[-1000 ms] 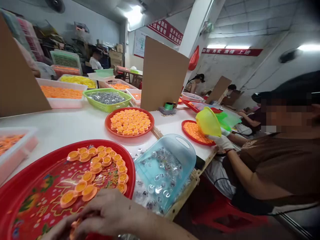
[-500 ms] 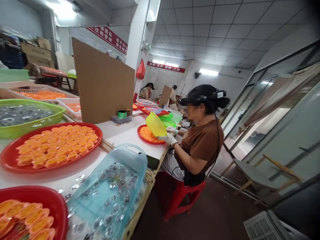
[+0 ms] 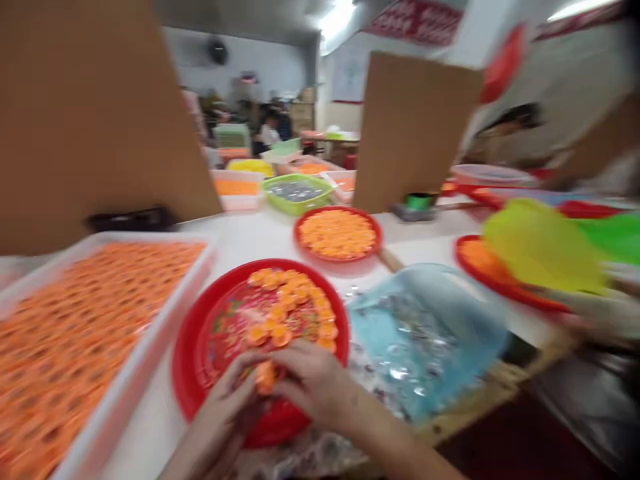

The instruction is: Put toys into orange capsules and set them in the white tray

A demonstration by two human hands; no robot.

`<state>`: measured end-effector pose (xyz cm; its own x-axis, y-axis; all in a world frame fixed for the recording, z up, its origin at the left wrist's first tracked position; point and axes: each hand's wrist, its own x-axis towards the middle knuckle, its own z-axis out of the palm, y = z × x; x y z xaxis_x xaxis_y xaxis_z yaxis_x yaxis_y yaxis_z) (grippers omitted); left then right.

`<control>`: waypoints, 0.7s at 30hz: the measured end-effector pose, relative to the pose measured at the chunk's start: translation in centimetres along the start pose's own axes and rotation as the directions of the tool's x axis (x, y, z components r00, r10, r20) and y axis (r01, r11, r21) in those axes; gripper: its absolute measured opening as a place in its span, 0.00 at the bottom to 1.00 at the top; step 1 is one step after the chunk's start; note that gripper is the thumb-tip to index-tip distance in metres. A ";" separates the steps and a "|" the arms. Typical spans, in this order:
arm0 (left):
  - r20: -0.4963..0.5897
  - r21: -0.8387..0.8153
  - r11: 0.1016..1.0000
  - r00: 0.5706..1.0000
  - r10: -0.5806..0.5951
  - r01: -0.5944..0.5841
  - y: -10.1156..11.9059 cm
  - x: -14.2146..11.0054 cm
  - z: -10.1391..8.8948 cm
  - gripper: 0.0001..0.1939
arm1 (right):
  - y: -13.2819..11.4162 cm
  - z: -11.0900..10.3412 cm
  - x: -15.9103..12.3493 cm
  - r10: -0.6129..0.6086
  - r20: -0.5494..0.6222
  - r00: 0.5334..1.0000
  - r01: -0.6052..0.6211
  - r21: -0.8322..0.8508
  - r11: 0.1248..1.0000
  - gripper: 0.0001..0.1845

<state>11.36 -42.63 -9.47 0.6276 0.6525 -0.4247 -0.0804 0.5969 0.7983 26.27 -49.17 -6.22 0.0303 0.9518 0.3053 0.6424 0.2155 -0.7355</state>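
Observation:
Over the front of a round red tray (image 3: 187,347), both my hands meet at a small orange plastic piece (image 3: 265,378). My left hand (image 3: 223,410) has its fingers closed on the piece from the left. From the right, my right hand (image 3: 320,383) pinches the same piece between thumb and fingers. Motion blur hides the piece's finer shape. Behind my hands, several similar orange pieces (image 3: 295,293) lie in a curved cluster on the tray's patterned bottom. To the right is a light blue tray (image 3: 460,300) with small clear, shiny parts (image 3: 400,370) in it.
A white tray (image 3: 150,320) full of orange pieces stands at left. Behind are another red tray (image 3: 379,230) of orange pieces and a green basin (image 3: 270,200). Cardboard panels (image 3: 415,127) stand upright. A co-worker's gloved hand is blurred beside a yellow basin (image 3: 540,247) at right.
My view has swung left and down from the co-worker to the near red tray. Both my hands, out of sight before, now show with an orange piece between them.

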 end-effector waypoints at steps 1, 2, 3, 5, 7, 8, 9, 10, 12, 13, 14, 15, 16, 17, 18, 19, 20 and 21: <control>-0.009 -0.066 0.998 1.000 0.008 -0.008 0.2 -0.1 -0.3 0.19 | 0.4 0.4 0.1 -0.028 0.008 1.000 0.028 0.055 0.998 0.15; -0.004 -0.115 0.993 1.000 0.013 -0.014 0.3 -0.1 -0.3 0.19 | 0.9 0.5 0.2 -0.042 0.011 0.999 0.041 0.101 0.994 0.16; 0.002 -0.149 0.989 1.000 0.014 -0.014 0.3 0.1 -0.3 0.18 | 1.4 0.4 0.2 -0.047 0.012 0.999 0.045 0.139 0.989 0.17; 0.012 -0.177 0.984 1.000 0.014 -0.012 0.1 0.4 -0.1 0.17 | 2.3 0.0 0.1 -0.038 0.048 0.998 0.027 0.212 0.977 0.18; 0.019 -0.187 0.982 1.000 0.015 -0.011 -0.2 0.5 0.0 0.17 | 2.8 -0.3 0.0 -0.006 0.090 0.996 -0.018 0.260 0.965 0.17; 0.025 -0.186 0.982 1.000 0.013 -0.008 -0.4 0.4 0.0 0.17 | 3.0 -0.4 -0.1 0.009 0.105 0.994 -0.038 0.272 0.962 0.16; 0.029 -0.182 0.983 1.000 0.008 -0.003 -0.5 0.4 0.0 0.17 | 3.1 -0.3 -0.1 0.023 0.117 0.993 -0.054 0.273 0.961 0.16; 0.031 -0.175 0.985 1.000 0.001 0.005 -0.6 0.4 -0.1 0.17 | 3.1 -0.2 -0.1 0.034 0.126 0.991 -0.067 0.266 0.962 0.15; 0.027 -0.161 0.987 1.000 -0.013 0.017 -0.7 0.4 -0.3 0.17 | 3.3 0.1 0.0 0.042 0.112 0.993 -0.069 0.256 0.964 0.15; 0.023 -0.158 0.987 1.000 -0.017 0.020 -0.7 0.5 -0.3 0.17 | 3.3 0.3 0.1 0.034 0.103 0.994 -0.058 0.245 0.968 0.15; 0.017 -0.158 0.987 1.000 -0.017 0.019 -0.7 0.6 -0.3 0.17 | 3.4 0.4 0.1 0.015 0.100 0.995 -0.038 0.227 0.973 0.16; 0.011 -0.162 0.987 1.000 -0.014 0.015 -0.8 0.6 -0.4 0.17 | 3.4 0.4 0.2 -0.014 0.098 0.995 -0.006 0.202 0.979 0.16; 0.008 -0.166 0.986 1.000 -0.010 0.011 -0.9 0.7 -0.4 0.17 | 3.5 0.4 0.2 -0.049 0.103 0.993 0.031 0.172 0.985 0.16; 0.005 -0.172 0.985 1.000 -0.005 0.006 -0.9 0.8 -0.3 0.17 | 3.5 0.3 0.3 -0.082 0.118 0.990 0.065 0.136 0.989 0.15; 0.003 -0.176 0.984 1.000 -0.002 0.003 -1.0 0.8 -0.3 0.17 | 3.5 0.2 0.3 -0.108 0.140 0.984 0.094 0.103 0.990 0.15; 0.003 -0.181 0.983 1.000 0.002 -0.001 -1.1 0.8 -0.3 0.17 | 3.6 0.1 0.3 -0.128 0.160 0.979 0.116 0.080 0.990 0.16; 0.004 -0.186 0.982 1.000 0.007 -0.006 -1.2 0.8 -0.3 0.17 | 3.6 0.0 0.3 -0.139 0.184 0.973 0.129 0.064 0.990 0.16; 0.007 -0.188 0.982 1.000 0.011 -0.009 -1.3 0.8 -0.3 0.17 | 3.6 -0.2 0.4 -0.147 0.211 0.967 0.139 0.053 0.989 0.17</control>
<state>11.69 -42.75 -10.96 0.6320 0.6557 -0.4132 -0.2306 0.6681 0.7075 28.72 -48.11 -8.61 -0.2262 0.9342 0.2757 0.5989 0.3566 -0.7171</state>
